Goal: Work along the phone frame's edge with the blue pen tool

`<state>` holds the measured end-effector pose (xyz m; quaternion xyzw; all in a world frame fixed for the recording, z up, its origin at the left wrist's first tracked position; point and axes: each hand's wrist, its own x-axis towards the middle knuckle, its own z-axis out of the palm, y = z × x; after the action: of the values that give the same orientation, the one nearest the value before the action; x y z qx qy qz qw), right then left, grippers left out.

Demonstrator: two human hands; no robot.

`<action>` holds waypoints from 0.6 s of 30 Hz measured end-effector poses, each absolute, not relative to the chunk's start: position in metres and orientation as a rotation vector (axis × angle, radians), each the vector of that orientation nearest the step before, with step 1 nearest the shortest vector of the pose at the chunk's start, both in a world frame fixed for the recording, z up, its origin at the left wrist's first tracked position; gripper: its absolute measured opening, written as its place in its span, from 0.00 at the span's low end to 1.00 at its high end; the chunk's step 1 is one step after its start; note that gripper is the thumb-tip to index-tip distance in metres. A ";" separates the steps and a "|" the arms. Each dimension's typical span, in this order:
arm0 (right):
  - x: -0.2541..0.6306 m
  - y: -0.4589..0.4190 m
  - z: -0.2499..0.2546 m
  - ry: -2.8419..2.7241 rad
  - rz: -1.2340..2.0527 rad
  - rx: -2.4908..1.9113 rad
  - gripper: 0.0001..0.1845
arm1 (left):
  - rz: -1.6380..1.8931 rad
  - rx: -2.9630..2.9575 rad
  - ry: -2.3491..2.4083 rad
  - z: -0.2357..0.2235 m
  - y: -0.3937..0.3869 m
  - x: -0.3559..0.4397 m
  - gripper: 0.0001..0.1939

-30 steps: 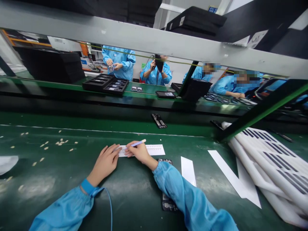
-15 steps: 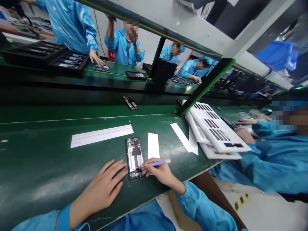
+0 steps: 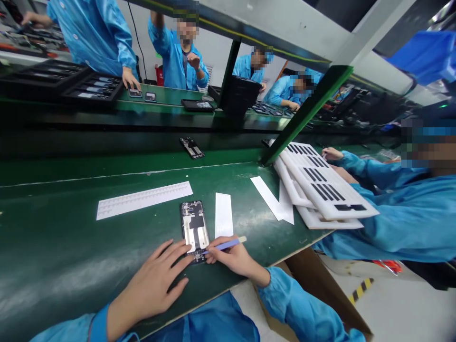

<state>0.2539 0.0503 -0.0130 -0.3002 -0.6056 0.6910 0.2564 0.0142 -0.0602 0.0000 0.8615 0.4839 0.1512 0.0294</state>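
Note:
An opened smartphone [image 3: 195, 223] lies on the green bench in front of me, its inner parts and white-and-black middle showing. My left hand [image 3: 156, 270] rests at its lower left with fingers spread, and the fingertips reach over the phone's lower edge. Between the fingers of my right hand [image 3: 231, 256] is a slim purple pen-like tool [image 3: 228, 244] with a pale rear end. Its tip points at the lower part of the phone; whether it touches I cannot tell. Just beyond the right hand lies a white label strip [image 3: 223, 213].
A longer printed strip [image 3: 144, 200] lies to the left, and white paper strips [image 3: 267, 197] to the right. White foam trays [image 3: 331, 190] with black pieces are stacked beside a green post [image 3: 306, 116]. Another opened phone [image 3: 192, 147] lies farther back. Co-workers in blue sit right and opposite.
My left fingertips have come onto the phone's lower edge. The right hand has moved the tool tip lower on the phone. The view has shifted slightly.

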 end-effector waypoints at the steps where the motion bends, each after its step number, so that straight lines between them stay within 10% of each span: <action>1: 0.254 0.050 -0.012 -1.647 1.880 -0.810 0.20 | 0.470 2.659 1.495 0.000 -0.060 0.014 0.24; 18: 0.253 0.050 -0.008 -1.659 1.895 -0.836 0.21 | 0.421 2.725 1.490 0.001 -0.059 0.014 0.27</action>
<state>0.2534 0.0505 -0.0084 -0.3056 -0.6066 0.6929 0.2418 0.0137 -0.0595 0.0009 0.8694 0.4754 0.1345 0.0039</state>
